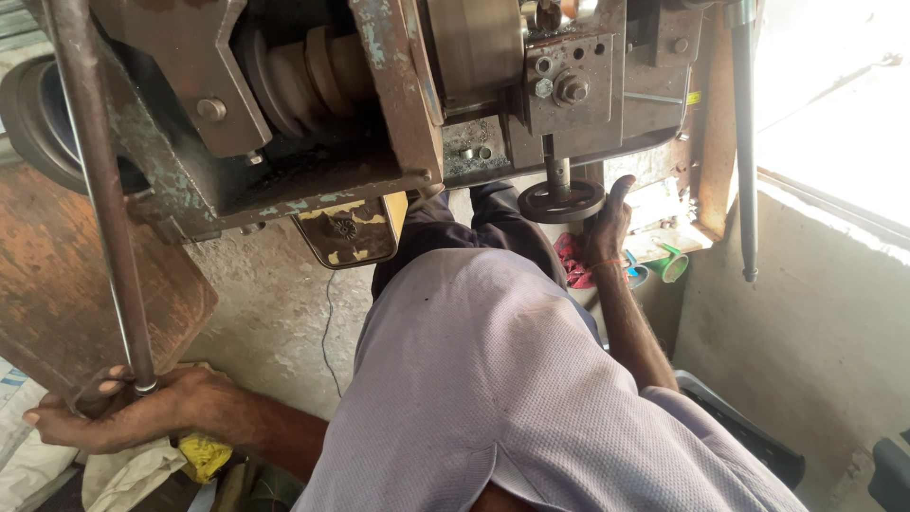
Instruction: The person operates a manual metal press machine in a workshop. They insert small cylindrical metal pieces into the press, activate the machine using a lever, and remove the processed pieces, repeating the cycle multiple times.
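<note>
A heavy, rusty machine [313, 114] with flaking green paint fills the top of the head view. A long steel rod [95, 190] runs down its left side. My left hand [123, 410] is closed around the rod's lower end, just above a small collar. A small dark handwheel [561, 201] hangs on a short shaft under the machine's right part. My right hand [607, 226] reaches up to it, thumb against the rim and fingers curled at its edge. My torso in a pale grey shirt [512, 398] fills the middle.
A rusty flat plate [57, 284] stands at the left. A red cloth [573, 261] and a green cup [675, 265] lie behind my right wrist. A yellow rag [204, 455] and white sacks [28, 455] sit at lower left. At the right are a concrete wall [796, 332] and a bright window [834, 95].
</note>
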